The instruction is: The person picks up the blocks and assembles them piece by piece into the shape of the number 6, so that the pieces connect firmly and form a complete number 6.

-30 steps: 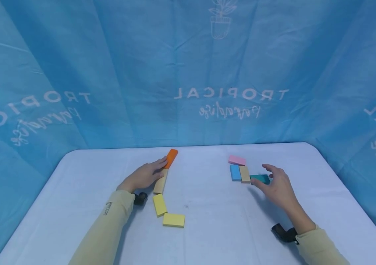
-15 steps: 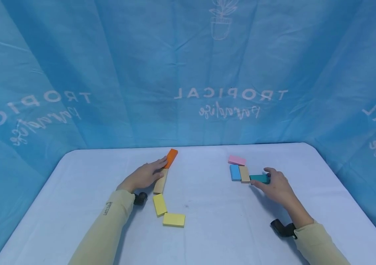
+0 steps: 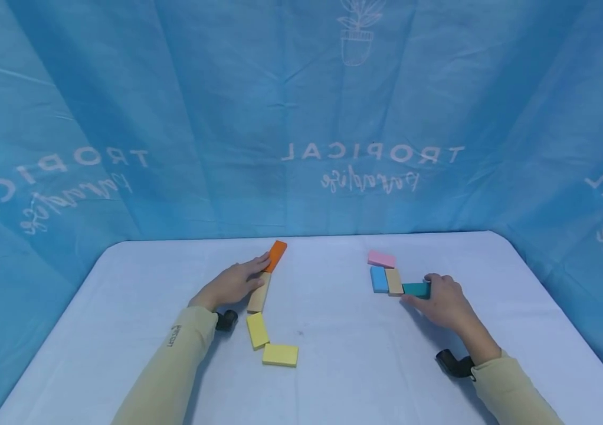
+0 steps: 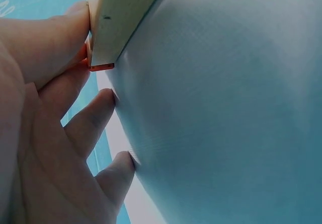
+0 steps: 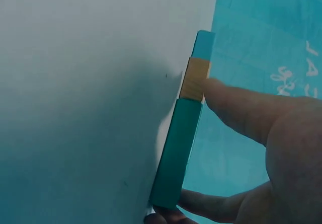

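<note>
On the left, my left hand (image 3: 232, 282) rests beside a row of flat blocks. Its straight fingers touch the orange block (image 3: 277, 255), and its thumb lies against the long plain wooden block (image 3: 259, 293); in the left wrist view two fingertips touch the tabletop. On the right, my right hand (image 3: 443, 302) holds the teal-green block (image 3: 415, 290), fingers curled around its right end. The thumb reaches to its left end, touching the small plain wooden block (image 5: 196, 78). Left of that wooden block sits a blue block (image 3: 379, 279), with a pink block (image 3: 381, 258) just behind.
Two yellow blocks carry the left row toward the front: one slanted yellow block (image 3: 257, 330) and one crosswise yellow block (image 3: 280, 355). A white-covered table (image 3: 344, 378) carries everything. A blue printed curtain (image 3: 216, 118) hangs behind and at both sides.
My right hand's fingers have closed in from the right onto the end of the teal-green block. The left hand and the other blocks stay put.
</note>
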### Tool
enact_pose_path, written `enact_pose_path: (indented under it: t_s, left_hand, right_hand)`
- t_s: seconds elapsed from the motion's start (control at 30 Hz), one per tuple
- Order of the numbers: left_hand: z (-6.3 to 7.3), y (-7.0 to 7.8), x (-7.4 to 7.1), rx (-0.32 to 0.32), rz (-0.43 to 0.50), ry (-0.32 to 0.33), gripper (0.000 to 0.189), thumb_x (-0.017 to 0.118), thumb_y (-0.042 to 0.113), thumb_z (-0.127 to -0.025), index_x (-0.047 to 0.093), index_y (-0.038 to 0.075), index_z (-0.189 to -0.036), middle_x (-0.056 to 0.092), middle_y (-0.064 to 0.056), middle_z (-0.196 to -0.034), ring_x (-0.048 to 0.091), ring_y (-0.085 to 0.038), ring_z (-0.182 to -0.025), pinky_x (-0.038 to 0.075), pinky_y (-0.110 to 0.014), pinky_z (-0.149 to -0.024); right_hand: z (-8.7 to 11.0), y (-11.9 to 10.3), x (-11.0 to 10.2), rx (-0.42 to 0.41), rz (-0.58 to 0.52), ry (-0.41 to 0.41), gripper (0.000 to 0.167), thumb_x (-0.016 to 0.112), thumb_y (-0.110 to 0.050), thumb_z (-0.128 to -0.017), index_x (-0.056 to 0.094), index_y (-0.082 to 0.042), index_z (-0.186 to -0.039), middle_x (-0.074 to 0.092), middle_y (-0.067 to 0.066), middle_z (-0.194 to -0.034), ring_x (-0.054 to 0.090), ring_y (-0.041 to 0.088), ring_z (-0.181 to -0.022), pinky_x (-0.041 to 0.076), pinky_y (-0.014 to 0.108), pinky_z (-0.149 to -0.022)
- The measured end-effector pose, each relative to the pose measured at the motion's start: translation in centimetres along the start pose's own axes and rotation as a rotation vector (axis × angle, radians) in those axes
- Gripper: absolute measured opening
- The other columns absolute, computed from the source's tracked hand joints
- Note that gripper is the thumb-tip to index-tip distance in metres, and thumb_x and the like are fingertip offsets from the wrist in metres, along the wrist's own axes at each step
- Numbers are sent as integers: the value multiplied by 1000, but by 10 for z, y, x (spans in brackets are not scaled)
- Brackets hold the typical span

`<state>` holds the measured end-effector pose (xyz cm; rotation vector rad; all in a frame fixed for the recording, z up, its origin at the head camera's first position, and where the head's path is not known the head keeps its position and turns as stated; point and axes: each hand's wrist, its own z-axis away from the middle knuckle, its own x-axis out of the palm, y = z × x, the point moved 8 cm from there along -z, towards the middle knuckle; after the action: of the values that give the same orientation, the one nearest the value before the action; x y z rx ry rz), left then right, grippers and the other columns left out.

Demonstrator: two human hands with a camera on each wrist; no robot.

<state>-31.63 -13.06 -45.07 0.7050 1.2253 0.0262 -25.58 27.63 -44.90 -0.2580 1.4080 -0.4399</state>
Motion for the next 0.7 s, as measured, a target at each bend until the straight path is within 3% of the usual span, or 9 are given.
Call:
enact_pose_path:
  t_s: [0.17, 0.43, 0.7]
  left_hand:
    - [-2, -1, 1, -7, -14, -3, 57, 53, 21, -106, 32, 10, -158, 23, -9, -165, 25, -33, -150, 19, -58, -121]
    - [2, -1, 1, 3, -12, -2, 57, 53, 20, -106, 33, 8, -157, 23, -10, -165, 25, -35, -150, 21, -58, -120]
    - [0, 2, -1, 25, -8, 7, 58, 54, 20, -105, 33, 7, -157, 24, -10, -165, 26, -34, -149, 21, -59, -120]
  right_hand:
    - [0, -5, -2, -25, 57, 14, 90, 77, -49, -84, 45, 19, -134, 52, 36, -116, 52, 43, -98, 55, 56, -80]
    - [-2, -11, -1, -55, 128, 45, 77, 78, -45, -84, 54, 20, -118, 55, 27, -96, 52, 33, -82, 51, 43, -64]
    - [-2, -6, -4, -34, 94, 37, 78, 78, -44, -84, 54, 20, -121, 56, 27, -99, 52, 34, -85, 53, 45, -68]
